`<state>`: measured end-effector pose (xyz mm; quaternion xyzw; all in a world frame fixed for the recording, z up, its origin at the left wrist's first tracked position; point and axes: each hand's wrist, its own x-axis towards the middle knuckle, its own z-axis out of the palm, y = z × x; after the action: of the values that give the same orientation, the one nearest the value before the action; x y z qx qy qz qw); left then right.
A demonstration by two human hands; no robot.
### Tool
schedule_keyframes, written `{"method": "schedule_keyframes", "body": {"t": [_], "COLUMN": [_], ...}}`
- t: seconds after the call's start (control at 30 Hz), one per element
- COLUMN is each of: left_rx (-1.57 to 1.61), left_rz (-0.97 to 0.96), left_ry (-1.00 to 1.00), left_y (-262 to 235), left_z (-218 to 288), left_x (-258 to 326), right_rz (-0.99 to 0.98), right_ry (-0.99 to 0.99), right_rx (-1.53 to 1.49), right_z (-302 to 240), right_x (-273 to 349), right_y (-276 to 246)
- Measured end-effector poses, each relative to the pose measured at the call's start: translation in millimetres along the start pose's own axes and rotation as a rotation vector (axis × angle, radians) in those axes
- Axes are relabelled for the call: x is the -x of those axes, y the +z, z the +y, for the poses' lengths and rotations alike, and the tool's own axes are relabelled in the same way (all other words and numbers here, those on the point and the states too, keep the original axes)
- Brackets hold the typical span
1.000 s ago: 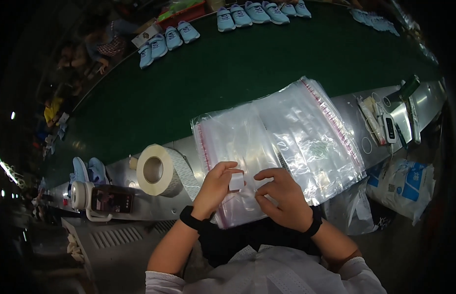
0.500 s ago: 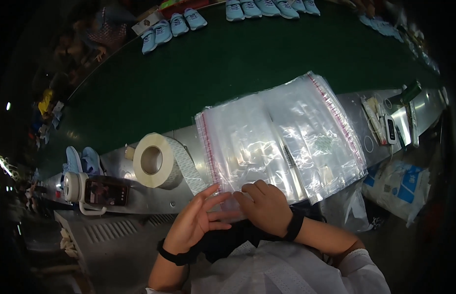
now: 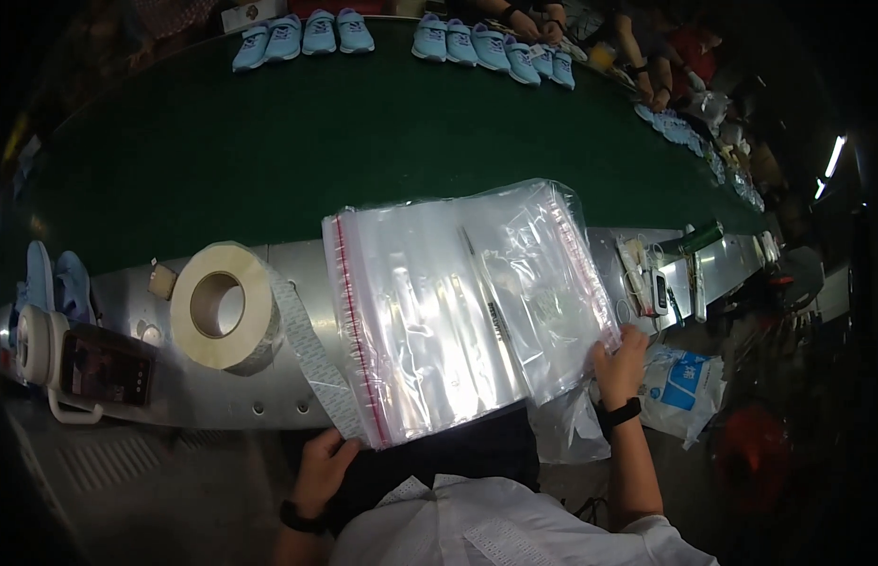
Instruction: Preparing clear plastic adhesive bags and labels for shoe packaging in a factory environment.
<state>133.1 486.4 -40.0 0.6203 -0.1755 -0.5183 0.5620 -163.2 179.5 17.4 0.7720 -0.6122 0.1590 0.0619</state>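
Observation:
Two overlapping stacks of clear plastic bags with red seal strips lie in front of me: a left stack (image 3: 415,321) and a right stack (image 3: 543,302). My right hand (image 3: 620,373) is closed on the near right corner of the right stack, thumb and fingers pinching its edge. A pale label strip (image 3: 307,349) runs down from a big label roll (image 3: 186,307) standing on the metal edge. At the strip's lower end, beside the left stack's near corner, my left hand (image 3: 323,476) has its fingertips closed on the strip; they are partly hidden.
Behind the bags runs a green conveyor belt (image 3: 269,141) with light-blue shoes (image 3: 495,47) along its far side. At left are a phone (image 3: 108,366), a white bottle (image 3: 41,344) and more shoes. Small tools (image 3: 656,278) and a plastic sack (image 3: 679,387) are at right. Co-workers' hands (image 3: 528,24) work opposite.
My hands have moved apart, the right one out to the bags' right corner, the left one down to the strip's end. The view has shifted, and the right stack sits differently.

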Motion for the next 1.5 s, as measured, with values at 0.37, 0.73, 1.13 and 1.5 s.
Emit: {"method": "schedule_keyframes", "body": {"t": [0.37,0.73,1.13,1.5], "left_rx": [0.433,0.472,0.216,0.300], "left_rz": [0.118,0.331,0.019,0.313], "left_ry": [0.079,0.197,0.090,0.255], "left_y": [47,-22,56,54], "left_z": [68,84,68,63], "left_x": [11,-32,52,47], "right_rz": [-1.124,-1.584,-1.560,-1.469], "right_ry": [-0.578,-0.034,-0.235,-0.352], "right_rx": [-1.226,-1.319,-1.392,-1.274], "right_z": [-196,-164,-194,-193], "right_x": [59,59,72,82], "right_y": [-55,-31,-42,-48]}}
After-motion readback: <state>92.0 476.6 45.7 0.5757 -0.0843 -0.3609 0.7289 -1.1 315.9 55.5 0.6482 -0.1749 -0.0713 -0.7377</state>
